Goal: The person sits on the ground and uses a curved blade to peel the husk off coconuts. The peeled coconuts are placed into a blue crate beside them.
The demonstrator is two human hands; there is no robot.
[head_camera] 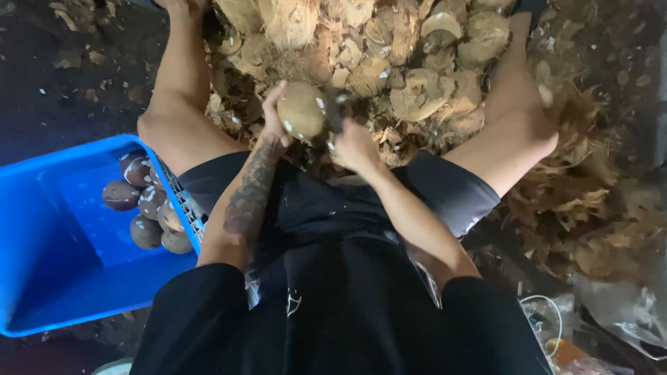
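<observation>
Both hands are busy: my left hand (pixel 272 125) grips a husked coconut (pixel 301 110) over the husk pile (pixel 389 62), my right hand (pixel 354 144) clasps a dark blade (pixel 334 111) against it. Trimming, I judge; more coconuts (pixel 142 201) sit in the blue crate's (pixel 62 278) near corner.

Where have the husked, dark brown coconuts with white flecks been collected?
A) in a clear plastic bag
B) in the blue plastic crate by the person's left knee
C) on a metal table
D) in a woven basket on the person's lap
B: the husked, dark brown coconuts with white flecks lie heaped in one corner of the blue plastic crate beside the person's left knee, while the left hand holds another round pale brown coconut.
</observation>
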